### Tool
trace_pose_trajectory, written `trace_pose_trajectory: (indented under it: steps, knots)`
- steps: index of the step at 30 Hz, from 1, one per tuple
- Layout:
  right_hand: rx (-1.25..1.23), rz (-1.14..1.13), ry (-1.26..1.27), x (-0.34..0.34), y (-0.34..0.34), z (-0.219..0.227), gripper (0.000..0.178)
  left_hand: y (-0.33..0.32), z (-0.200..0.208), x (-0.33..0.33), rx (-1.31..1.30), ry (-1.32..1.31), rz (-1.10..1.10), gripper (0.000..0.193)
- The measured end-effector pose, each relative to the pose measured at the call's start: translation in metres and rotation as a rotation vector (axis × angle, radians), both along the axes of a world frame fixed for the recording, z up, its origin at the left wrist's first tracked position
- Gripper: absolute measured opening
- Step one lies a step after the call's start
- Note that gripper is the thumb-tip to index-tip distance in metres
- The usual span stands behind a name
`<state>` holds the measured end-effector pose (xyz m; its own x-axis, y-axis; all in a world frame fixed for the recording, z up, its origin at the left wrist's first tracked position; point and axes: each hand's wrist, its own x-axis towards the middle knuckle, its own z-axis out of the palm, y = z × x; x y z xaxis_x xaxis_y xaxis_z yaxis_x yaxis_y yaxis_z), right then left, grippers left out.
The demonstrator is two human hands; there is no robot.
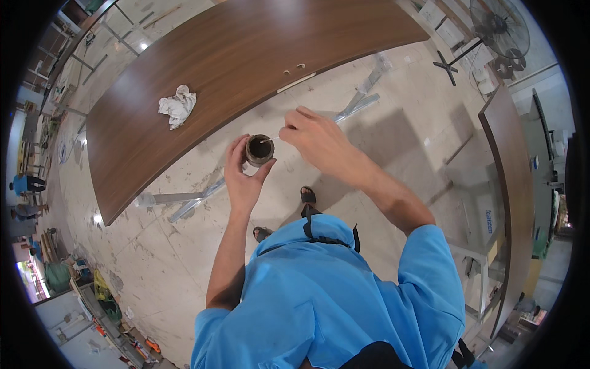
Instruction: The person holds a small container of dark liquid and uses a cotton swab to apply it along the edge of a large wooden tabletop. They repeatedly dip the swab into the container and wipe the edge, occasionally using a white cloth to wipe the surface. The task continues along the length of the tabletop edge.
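My left hand (240, 169) is wrapped round a small open jar (260, 161) with dark contents, held up in front of me near the table's edge. My right hand (310, 132) is pinched on a thin stick-like tool (275, 139), whose far end reaches into the jar's mouth. The tip of that tool is too small to make out. Beyond both hands stands a long brown wooden table (227, 55). A crumpled white cloth (178, 107) lies on its top, left of the jar.
Metal table legs (196, 200) stick out low below the near edge. A standing fan (498, 27) is at the far right. Another brown panel (507, 197) stands to my right, beside a cardboard box (476, 206). Two people (27, 184) are far off at the left.
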<state>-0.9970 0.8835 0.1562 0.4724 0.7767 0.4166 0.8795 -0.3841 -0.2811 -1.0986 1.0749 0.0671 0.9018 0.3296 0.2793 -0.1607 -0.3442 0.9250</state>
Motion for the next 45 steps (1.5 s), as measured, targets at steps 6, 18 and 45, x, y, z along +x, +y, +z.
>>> trace_pose_trajectory:
  steps: [6, 18, 45]
  knots:
    - [0.19, -0.08, 0.121, 0.013, -0.005, -0.011, 0.01, 0.001, 0.005, 0.009, 0.134, 0.01, 0.01, 0.065]
    - [0.383, -0.172, 0.781, 0.026, -0.005, -0.054, 0.01, -0.003, 0.008, 0.021, 0.08, 0.03, -0.012, 0.069]
    - [0.941, -0.849, 0.574, 0.285, -0.064, -0.352, 0.011, -0.04, -0.104, 0.041, -0.12, 0.453, -0.144, 0.07]
